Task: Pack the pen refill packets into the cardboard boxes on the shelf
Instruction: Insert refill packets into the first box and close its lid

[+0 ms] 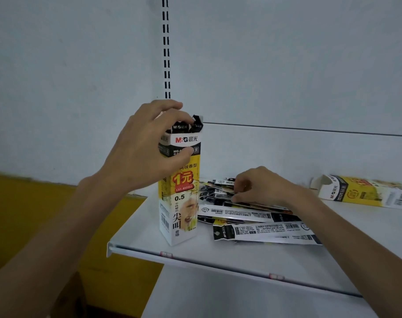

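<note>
Left hand (147,145) clasps top of upright box (181,203), packet tops (196,123) poking out its open mouth. Right hand (259,187) pinches packet (216,192) off loose pile (252,223) just beside box on shelf (218,255). Box looks part filled; pile left to pack. Second box (360,191) lies on side, far right, contents hidden.

White shelf (218,255), pale wall (287,65), slotted upright (166,53), yellow surface (23,203) left.

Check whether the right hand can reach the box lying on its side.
Probably yes: the lying box sits beside the right hand with bare shelf between, though that hand pinches loose refill packets.
</note>
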`<state>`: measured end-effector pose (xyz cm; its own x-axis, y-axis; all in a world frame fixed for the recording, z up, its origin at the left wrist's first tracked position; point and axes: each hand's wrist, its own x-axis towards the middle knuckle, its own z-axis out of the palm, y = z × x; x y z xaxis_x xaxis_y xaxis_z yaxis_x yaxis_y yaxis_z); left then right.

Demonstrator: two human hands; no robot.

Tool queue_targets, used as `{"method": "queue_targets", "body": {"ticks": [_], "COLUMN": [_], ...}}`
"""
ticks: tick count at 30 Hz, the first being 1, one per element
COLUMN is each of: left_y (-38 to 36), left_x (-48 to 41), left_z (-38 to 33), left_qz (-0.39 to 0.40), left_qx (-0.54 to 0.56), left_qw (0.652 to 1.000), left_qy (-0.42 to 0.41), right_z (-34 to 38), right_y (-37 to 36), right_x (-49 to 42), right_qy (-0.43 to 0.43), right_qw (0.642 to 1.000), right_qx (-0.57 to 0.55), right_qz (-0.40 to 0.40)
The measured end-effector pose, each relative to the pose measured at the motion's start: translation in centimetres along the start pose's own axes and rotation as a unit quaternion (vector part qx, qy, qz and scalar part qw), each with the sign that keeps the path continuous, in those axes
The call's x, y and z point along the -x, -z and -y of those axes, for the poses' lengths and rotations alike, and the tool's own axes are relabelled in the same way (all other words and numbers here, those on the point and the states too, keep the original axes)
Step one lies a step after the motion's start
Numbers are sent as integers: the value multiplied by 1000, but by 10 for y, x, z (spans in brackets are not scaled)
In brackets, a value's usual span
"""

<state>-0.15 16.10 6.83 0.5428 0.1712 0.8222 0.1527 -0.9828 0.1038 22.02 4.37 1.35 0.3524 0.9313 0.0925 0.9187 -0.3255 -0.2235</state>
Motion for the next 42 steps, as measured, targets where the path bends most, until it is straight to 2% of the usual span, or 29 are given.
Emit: {"method": "queue_targets", "body": {"ticks": [4,9,12,15,20,27,32,35,40,42], "left_y": [0,-6,-6,-4,-1,2,6,8,14,14], "left_x": [3,7,7,4,1,2,-1,-3,-9,-11], "left_z": [1,7,6,4,6,9,7,5,4,4], "left_qz": [-3,53,56,61,65,66,87,109,148,154], "left_qx": [1,-12,-16,-19,-8,-8,-2,2,-9,-26], "left_qw": [1000,998,998,998,998,998,996,994,988,987], "left_qy": [3,16,28,29,-16,-25,-7,14,37,28], "right_z": [1,-2,-7,-11,-13,-17,-7,12,47,55], "right_y": [4,12,18,23,11,11,25,41,70,77], "right_x": [-2,-2,-1,1,-1,-2,-2,0,-1,-3], "right_qy": [6,1,-6,-29,-74,-39,3,21,48,59], "right_qw": [1000,1000,999,999,992,998,996,976,926,920], "right_qx": [-15,-8,-27,-15,73,33,-43,-168,-351,-367], "right_qz": [-6,-26,-32,-16,72,34,-83,-134,-128,-123]}}
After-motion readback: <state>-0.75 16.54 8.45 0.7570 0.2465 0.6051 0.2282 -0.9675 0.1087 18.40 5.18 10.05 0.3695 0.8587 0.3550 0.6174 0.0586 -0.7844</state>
